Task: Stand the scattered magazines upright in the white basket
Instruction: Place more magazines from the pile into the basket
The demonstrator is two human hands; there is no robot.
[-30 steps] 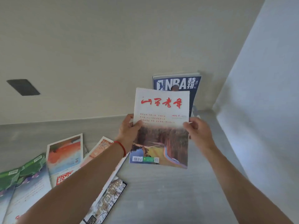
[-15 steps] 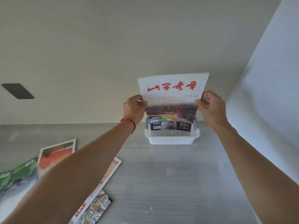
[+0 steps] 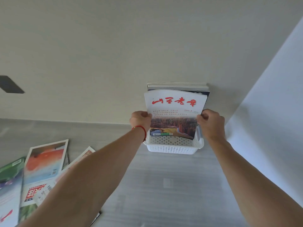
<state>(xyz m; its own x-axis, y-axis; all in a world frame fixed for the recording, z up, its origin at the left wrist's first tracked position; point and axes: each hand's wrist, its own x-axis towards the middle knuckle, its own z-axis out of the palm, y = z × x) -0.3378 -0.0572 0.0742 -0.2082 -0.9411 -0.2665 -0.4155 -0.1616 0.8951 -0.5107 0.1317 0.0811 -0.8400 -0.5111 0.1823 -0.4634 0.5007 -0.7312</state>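
Observation:
A white perforated basket (image 3: 173, 149) stands on the grey floor against the wall. A white magazine with red characters (image 3: 176, 112) stands upright with its lower edge inside the basket. My left hand (image 3: 141, 119) grips its left edge and my right hand (image 3: 210, 122) grips its right edge. Behind it, other magazines (image 3: 178, 86) stand upright against the wall, their top edges showing. Several scattered magazines lie flat at the lower left, among them an orange-and-white one (image 3: 45, 163) and a green one (image 3: 10, 171).
A pale wall rises behind the basket and a white panel (image 3: 270, 112) slants along the right. A dark rectangular plate (image 3: 9, 84) sits on the wall at the left. Grey floor (image 3: 164, 185) stretches between my arms.
The magazine in both hands has gone down from above the basket until its lower edge sits inside it. The magazines behind it now show above its top.

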